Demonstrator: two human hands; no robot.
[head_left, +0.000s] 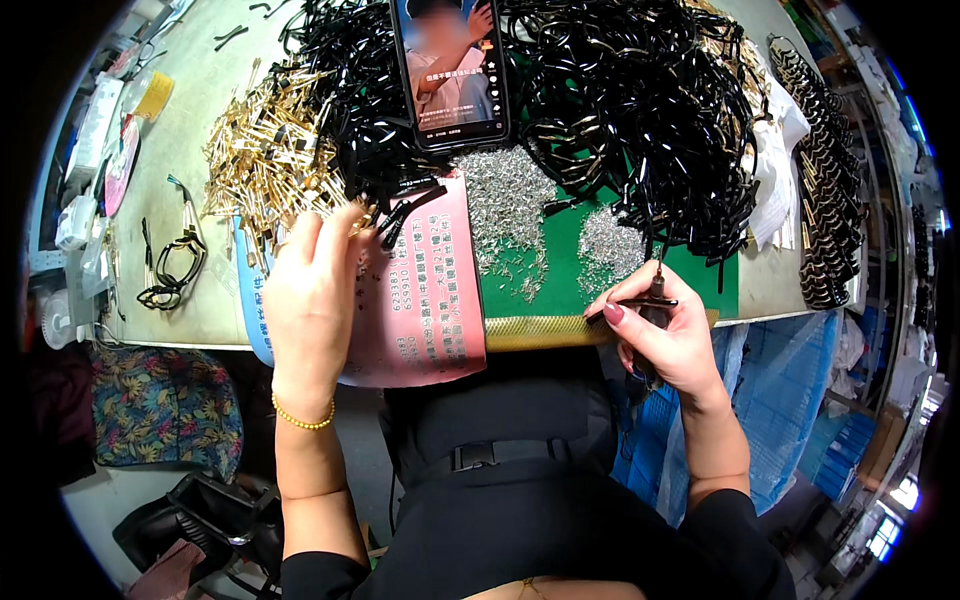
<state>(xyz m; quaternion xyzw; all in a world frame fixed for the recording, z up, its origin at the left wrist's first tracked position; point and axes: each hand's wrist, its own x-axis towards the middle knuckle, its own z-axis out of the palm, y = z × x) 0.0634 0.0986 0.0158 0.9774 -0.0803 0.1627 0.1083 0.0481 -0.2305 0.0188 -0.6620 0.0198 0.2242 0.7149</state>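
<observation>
My left hand (318, 285), a gold bead bracelet on its wrist, reaches to the edge of a pile of gold metal eyeglass temples (270, 140). Its fingers are bent together, slightly blurred; what lies between them I cannot make out. Several black-tipped pieces (410, 210) lie beside those fingertips on a pink printed sheet (420, 340). In my right hand (680, 340) is a dark, slim screwdriver (642, 380), its bit pointing away from me. A small black part (645, 301) crosses the same fingers. Just beyond are two heaps of tiny silver screws (505, 205).
A phone (455, 75) playing a video stands among large heaps of black eyeglass frames (620, 110). Stacked dark frames (825, 180) line the right side, by white paper (778, 150). A finished-looking pair of glasses (178, 265) lies left. A yellow mesh strip (550, 331) edges the green mat (565, 240).
</observation>
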